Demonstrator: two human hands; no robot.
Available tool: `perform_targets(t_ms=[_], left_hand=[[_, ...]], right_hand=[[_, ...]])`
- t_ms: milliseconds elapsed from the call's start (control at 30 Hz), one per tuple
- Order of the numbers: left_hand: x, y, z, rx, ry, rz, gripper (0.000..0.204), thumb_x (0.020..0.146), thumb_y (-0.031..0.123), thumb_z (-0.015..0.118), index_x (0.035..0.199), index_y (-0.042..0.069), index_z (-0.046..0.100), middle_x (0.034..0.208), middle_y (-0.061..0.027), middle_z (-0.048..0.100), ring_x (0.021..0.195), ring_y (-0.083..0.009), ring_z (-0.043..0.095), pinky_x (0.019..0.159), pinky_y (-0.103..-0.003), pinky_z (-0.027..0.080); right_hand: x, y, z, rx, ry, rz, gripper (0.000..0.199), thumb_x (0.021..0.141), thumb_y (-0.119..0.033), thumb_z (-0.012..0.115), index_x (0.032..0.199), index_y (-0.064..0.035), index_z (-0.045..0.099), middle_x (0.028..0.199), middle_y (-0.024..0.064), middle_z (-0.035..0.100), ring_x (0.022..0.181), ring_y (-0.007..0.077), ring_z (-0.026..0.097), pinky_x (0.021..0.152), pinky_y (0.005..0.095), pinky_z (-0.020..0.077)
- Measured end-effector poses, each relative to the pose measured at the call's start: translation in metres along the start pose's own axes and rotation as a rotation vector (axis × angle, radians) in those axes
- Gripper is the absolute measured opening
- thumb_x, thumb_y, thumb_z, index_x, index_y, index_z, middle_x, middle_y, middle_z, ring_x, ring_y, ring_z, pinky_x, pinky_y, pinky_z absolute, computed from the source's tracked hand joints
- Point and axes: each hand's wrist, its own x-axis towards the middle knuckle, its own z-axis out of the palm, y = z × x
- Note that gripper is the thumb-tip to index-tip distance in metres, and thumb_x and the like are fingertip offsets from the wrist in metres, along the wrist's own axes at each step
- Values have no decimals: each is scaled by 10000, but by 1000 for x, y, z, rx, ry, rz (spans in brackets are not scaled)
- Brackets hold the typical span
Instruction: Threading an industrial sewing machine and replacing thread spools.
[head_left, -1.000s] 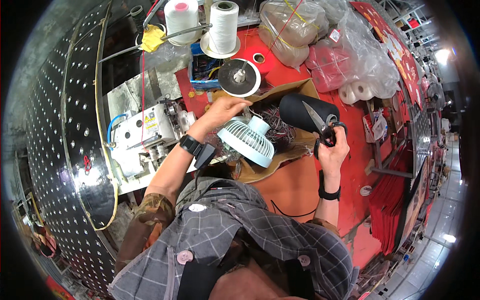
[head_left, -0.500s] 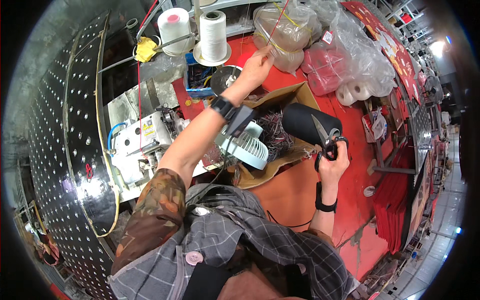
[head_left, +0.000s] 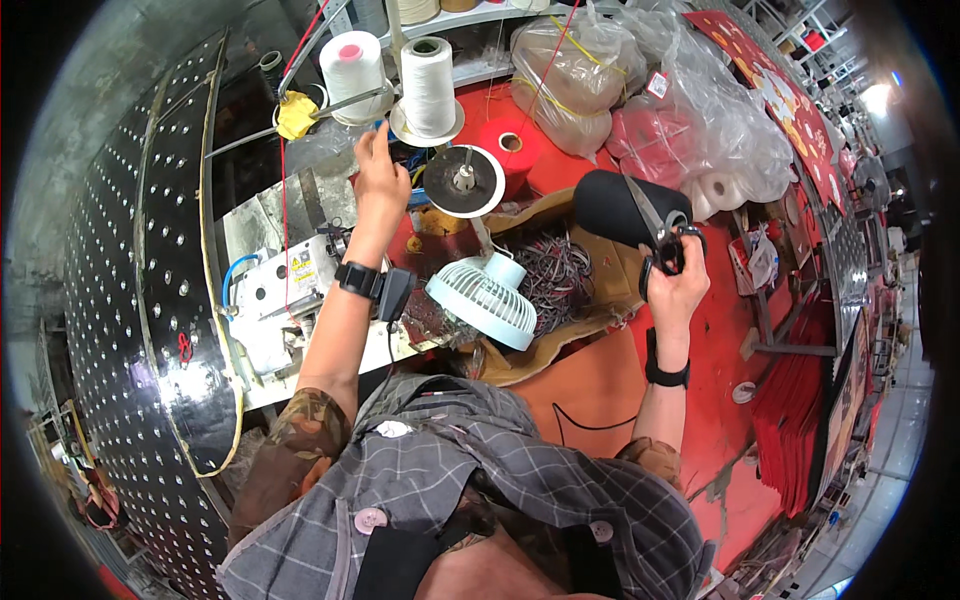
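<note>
My right hand (head_left: 678, 282) is closed round the black handles of a pair of scissors (head_left: 652, 222), the metal blades pointing up and away. Right behind them is a black thread cone (head_left: 622, 205), tilted on its side above the cardboard box; whether my fingers grip it too is hidden. My left hand (head_left: 382, 188) is raised at the left, fingers stretched upward and apart, just below a white thread cone (head_left: 353, 78). A second white cone (head_left: 428, 92) stands to its right. Beyond a black disc on a spindle (head_left: 463, 180) is a red thread cone (head_left: 518, 150).
A pale blue fan (head_left: 485, 298) stands before the cardboard box (head_left: 540, 362), which holds tangled thread scraps (head_left: 560, 275). At the left is a white sewing machine (head_left: 275, 285). Plastic-wrapped cones (head_left: 680, 140) sit far right; stacked red cloth (head_left: 795, 430) lies nearer at the right.
My left hand has drawn back to the left from the hanging red thread, uncovering the red cone and black disc. My right hand and scissors have moved slightly upward, along with the black cone.
</note>
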Motion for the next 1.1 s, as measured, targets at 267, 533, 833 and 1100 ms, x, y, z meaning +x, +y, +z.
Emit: perform_targets(t_ms=[267,533,833,1100], left_hand=[[81,41,3,134,112,176,694,700,259,726,1304,136,408,1296,-214,393,1046,-368,540,825,-427,476],[121,42,9,-171,112,79,660,644,243,751,1158,11,409,1030,-184,570,960,-328,591,821,-368,467],[57,37,-12,-272,515,350,763,684,53,743,1273,5,260,1167,-190,441,1061,-316,486,903,-398,406],[17,17,-17,-521,518,-15,895,712,15,721,1364,-8,108,1292,-177,335,1174,-233,416,999,-344,341]], right_hand=[[65,-10,52,134,91,-83,393,643,-101,779,948,-7,550,839,150,599,737,293,622,652,329,491],[131,-23,114,234,69,29,388,645,-161,786,930,-13,568,743,108,609,649,222,573,620,312,456],[182,-63,151,492,40,-154,385,653,-187,795,919,-18,574,721,72,595,628,157,541,583,289,441],[218,-110,178,409,-65,-486,419,655,-182,807,965,-20,577,705,44,589,610,101,513,579,251,444]])
